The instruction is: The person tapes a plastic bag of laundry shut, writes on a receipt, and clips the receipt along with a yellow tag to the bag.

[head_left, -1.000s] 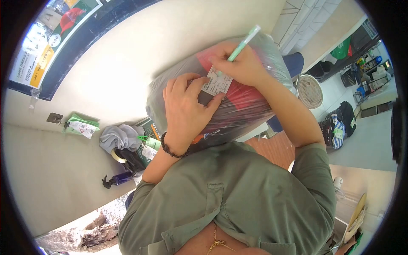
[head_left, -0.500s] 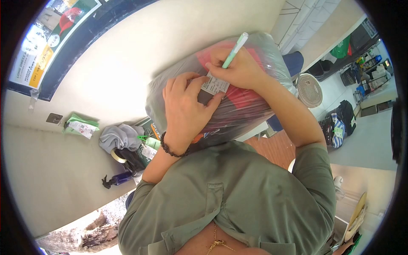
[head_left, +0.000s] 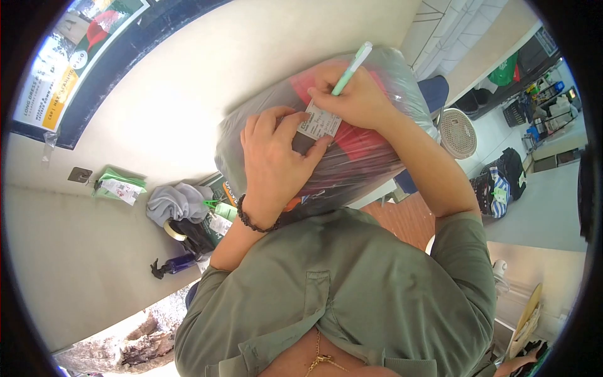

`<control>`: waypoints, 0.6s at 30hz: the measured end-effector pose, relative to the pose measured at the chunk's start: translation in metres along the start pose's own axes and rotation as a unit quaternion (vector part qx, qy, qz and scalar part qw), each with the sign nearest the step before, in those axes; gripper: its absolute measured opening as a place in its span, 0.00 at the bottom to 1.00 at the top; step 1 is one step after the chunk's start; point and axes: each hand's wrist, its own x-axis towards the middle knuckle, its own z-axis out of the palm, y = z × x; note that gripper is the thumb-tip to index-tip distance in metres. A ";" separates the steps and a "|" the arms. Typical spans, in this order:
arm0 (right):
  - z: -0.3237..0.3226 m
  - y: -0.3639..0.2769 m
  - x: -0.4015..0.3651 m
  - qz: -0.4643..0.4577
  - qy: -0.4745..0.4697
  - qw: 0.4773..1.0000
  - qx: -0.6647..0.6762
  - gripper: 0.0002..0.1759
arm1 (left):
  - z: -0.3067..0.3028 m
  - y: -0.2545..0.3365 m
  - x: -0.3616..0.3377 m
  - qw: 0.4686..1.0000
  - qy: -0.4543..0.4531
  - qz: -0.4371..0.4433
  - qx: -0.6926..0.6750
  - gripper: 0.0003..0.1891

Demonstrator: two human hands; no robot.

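Note:
A large bundle of folded fabric in a clear plastic bag (head_left: 370, 147) lies in front of me, dark with a red part. On top of it rests a small printed paper tag (head_left: 321, 123). My left hand (head_left: 273, 147), with a dark beaded bracelet at the wrist, lies over the bag and holds the tag between thumb and forefinger. My right hand (head_left: 358, 100) is closed around a light green pen (head_left: 350, 69), its tip hidden by the fingers at the tag's upper edge.
Left on the counter are a grey cloth (head_left: 179, 202), a tape roll (head_left: 174, 230), a purple spray bottle (head_left: 179, 264) and green slips (head_left: 119, 186). To the right stand a beige basket (head_left: 457, 133) and a table with folded clothes (head_left: 500, 191). At lower right, part of another person's arm (head_left: 516, 364) shows.
My right hand and the pen have shifted slightly to the right along the tag. My left hand stays where it was. The arm at lower right has moved.

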 end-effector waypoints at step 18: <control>-0.003 0.008 0.006 0.007 0.034 0.999 0.032 0.11 | -0.001 0.001 0.001 1.000 0.001 -0.002 -0.002 0.19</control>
